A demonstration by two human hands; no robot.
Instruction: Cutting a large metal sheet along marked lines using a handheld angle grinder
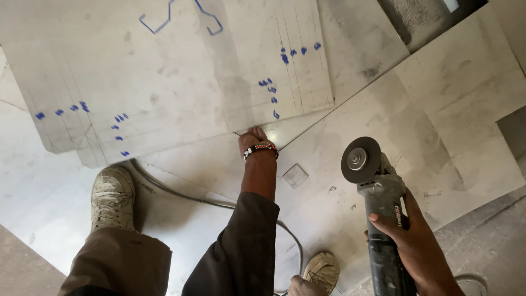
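Head view, looking down. Floor (466, 82): pale dusty slabs across whole frame, no containers in view. Sheet (164, 71): largest item, upper left to centre, pale w/ blue marks and faint ruled lines, lower edge lifted over the floor. Legs: brown trousers at bottom left and centre; left shoe (112, 197) lower left, right shoe (322, 271) bottom centre, both dusty white. Cable (208, 201): grey, curves from under the sheet past the left shoe to bottom centre. Grinder (378, 214): lower right, grey body, round disc at its upper end, approx. centre right of frame. Right hand (411, 244): wrapped closed round grinder body. Left hand (253, 137): centre, at sheet's lower edge, fingers tucked under it; beaded wristband (261, 149) on wrist. Small square offcut (295, 175): on floor, between left arm and disc.
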